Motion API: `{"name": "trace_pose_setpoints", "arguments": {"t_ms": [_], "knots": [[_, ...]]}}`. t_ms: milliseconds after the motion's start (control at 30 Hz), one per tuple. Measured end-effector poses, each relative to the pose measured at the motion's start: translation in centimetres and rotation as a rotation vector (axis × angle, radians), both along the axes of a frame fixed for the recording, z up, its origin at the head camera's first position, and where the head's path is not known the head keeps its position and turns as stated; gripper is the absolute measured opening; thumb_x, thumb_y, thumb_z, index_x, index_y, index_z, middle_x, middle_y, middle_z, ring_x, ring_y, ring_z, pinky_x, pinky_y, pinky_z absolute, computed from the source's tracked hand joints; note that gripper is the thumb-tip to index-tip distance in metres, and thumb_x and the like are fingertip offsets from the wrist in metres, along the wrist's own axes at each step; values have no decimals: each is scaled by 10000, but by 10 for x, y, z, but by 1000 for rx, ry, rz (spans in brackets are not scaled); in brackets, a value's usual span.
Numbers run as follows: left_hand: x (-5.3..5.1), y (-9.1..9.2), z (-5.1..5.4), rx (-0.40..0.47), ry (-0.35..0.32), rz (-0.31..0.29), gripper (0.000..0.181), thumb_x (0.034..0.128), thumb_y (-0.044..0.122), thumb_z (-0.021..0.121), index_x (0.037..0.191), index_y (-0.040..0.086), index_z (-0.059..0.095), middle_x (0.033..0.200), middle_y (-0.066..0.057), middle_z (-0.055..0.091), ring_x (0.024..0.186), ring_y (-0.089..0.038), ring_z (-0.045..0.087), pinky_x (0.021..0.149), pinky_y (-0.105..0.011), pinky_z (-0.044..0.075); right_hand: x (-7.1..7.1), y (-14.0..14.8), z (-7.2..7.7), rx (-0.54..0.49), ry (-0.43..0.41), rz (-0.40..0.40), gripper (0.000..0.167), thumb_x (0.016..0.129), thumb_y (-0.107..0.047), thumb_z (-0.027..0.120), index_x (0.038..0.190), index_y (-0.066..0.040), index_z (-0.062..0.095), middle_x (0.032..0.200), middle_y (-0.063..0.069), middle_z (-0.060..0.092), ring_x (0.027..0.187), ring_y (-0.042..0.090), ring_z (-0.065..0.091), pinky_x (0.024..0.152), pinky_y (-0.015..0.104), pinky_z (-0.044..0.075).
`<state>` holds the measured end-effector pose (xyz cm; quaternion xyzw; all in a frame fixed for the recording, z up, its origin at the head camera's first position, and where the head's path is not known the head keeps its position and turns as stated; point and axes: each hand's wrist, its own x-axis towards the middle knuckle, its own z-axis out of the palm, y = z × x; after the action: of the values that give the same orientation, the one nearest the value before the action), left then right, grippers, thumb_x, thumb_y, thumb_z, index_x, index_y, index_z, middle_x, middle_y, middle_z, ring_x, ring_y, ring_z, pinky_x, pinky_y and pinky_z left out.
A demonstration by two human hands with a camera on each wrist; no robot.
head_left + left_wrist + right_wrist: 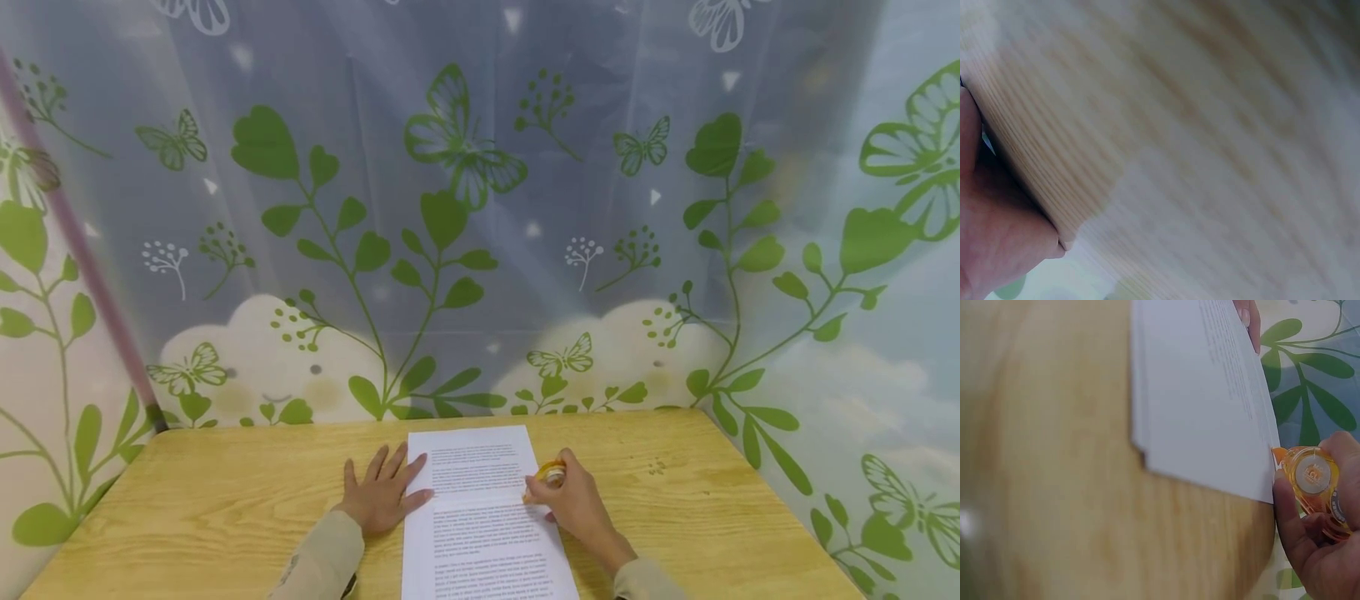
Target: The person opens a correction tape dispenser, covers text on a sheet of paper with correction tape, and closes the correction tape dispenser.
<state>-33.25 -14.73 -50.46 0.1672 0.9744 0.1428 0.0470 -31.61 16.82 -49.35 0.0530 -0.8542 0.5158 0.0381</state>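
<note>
A printed sheet of paper lies lengthwise on the wooden table, and the right wrist view shows more than one sheet at its edge. My left hand rests with spread fingers on the table, thumb and index fingertip on the paper's left margin. On the other side, my right hand grips an orange, see-through correction tape dispenser between thumb and fingers. The dispenser's tip touches the paper's right edge, beside the printed lines. Only part of the left hand appears in the left wrist view.
The wooden table extends to both sides of the paper. A small dark mark is on its surface at the right. Behind stands a curtain printed with leaves, butterflies and clouds, meeting the table's back edge.
</note>
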Motion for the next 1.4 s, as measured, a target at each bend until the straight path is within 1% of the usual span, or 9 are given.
{"name": "trace_pose_setpoints", "arguments": {"t_ms": [233,400,467,567,667,800,1033,1233,1400], "knots": [[-10,-3,-16,-34,22,9,747,899,736,266,1519,320,245,1597,-14,72,1438,-328,15,1001,-709,-78,0,2,-1,-6,-5,-12,396,870,-249,720,928,-44,386,751,44,635,588,174,640,454,292,511],[-11,-4,-18,-22,35,10,741,903,726,282,1513,305,271,1595,-28,95,1435,-340,39,997,-715,-69,-2,4,-5,-60,-32,-30,409,868,-262,723,1006,-16,427,818,95,632,626,186,652,480,316,533],[-10,-4,-16,-17,32,13,736,905,720,293,1513,305,272,1595,-28,94,1435,-341,39,997,-716,-72,-3,6,-7,-148,-72,-65,456,876,-286,713,1105,8,449,862,114,628,621,198,655,510,325,548],[-10,-3,-13,-20,28,15,735,906,720,294,1515,311,261,1596,-24,81,1436,-336,31,999,-713,-77,-4,12,-10,-352,-140,-148,544,885,-351,690,1201,18,445,853,101,592,602,170,626,561,327,562],[-9,-3,-10,-19,30,13,736,908,718,290,1517,307,258,1595,-35,93,1434,-345,42,998,-715,-78,-5,17,-8,-553,-165,-216,581,874,-422,681,1187,8,448,758,43,524,543,111,545,575,305,561],[-7,-2,-10,-6,26,15,737,906,717,301,1513,300,275,1593,-41,108,1432,-350,57,1000,-712,-81,-3,20,-5,-681,-162,-252,593,857,-466,683,1144,2,458,668,8,513,492,87,536,534,258,540],[-9,-2,-17,-20,27,23,753,892,739,284,1512,312,274,1595,-15,89,1437,-327,39,1004,-709,-73,3,-2,3,-612,-158,-270,575,843,-400,725,1146,1,445,773,34,564,554,97,536,560,251,536],[-12,-3,-21,-18,53,23,756,888,747,272,1509,317,281,1595,-10,95,1437,-327,49,1001,-712,-75,10,-44,8,-483,-166,-121,520,828,-364,751,1103,-12,484,820,55,590,638,142,593,593,294,557],[-7,-1,-16,-12,48,25,750,895,737,278,1508,304,287,1592,-32,119,1433,-343,69,1003,-713,-68,15,-77,8,-429,-149,3,443,844,-300,747,1072,5,521,828,68,667,655,171,644,591,330,564]]}}
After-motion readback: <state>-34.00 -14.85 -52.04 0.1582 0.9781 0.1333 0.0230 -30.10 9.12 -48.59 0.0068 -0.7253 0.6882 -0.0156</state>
